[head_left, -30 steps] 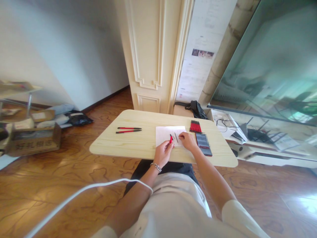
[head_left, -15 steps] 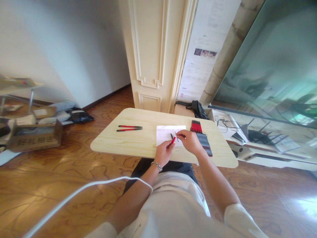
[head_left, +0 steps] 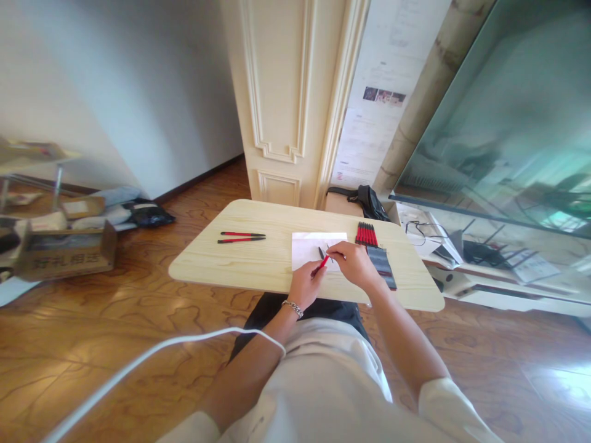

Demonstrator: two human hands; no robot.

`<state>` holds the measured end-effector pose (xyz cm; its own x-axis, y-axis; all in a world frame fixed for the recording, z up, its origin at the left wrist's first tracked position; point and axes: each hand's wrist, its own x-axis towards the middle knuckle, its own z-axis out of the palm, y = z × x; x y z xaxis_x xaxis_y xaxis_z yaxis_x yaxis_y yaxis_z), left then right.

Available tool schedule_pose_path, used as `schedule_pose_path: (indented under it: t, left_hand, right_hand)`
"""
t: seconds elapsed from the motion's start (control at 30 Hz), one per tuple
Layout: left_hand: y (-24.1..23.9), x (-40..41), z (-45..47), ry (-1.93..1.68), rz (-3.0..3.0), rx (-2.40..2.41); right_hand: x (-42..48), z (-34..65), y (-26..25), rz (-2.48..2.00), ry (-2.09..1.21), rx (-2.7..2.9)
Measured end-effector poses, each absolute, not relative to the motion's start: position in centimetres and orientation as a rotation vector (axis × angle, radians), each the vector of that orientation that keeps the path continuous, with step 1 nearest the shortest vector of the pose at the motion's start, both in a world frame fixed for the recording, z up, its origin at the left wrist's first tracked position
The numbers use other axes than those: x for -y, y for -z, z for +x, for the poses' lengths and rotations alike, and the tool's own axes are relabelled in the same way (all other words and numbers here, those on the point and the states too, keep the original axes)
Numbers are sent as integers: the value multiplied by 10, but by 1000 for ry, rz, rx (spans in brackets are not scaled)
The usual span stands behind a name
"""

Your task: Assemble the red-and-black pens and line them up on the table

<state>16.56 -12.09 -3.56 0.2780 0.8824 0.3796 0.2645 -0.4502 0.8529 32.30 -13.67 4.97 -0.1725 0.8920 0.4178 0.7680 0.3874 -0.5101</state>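
My left hand (head_left: 305, 286) is closed around a red pen barrel (head_left: 322, 264), its end tilted up toward my right fingers. My right hand (head_left: 356, 263) pinches at the end of that barrel; whatever small part sits between the fingertips is too small to name. Beneath both hands lies a sheet of white paper (head_left: 302, 242). A short black pen part (head_left: 321, 252) rests on the paper beside my right fingertips, with a thin dark piece partly showing close by.
Two red and black pens (head_left: 241, 237) lie at the left of the pale wooden table (head_left: 198, 264). On the right, several red pens (head_left: 366, 234) sit in a row above a dark flat pouch (head_left: 381, 267). A white cable (head_left: 184, 339) crosses by my left forearm.
The red barrel's end has risen slightly toward my right fingertips. Both hands otherwise keep nearly the same place and grip.
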Motion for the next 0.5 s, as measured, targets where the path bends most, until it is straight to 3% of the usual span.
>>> schedule_pose_path:
  t: [0.33, 0.5]
  left_hand:
    - [38, 121, 167, -1207, 1706, -974]
    - [38, 121, 168, -1191, 1598, -915]
  right_hand:
    - [137, 327, -43, -1388, -341, 1952]
    - [109, 348, -22, -1699, -289, 1759]
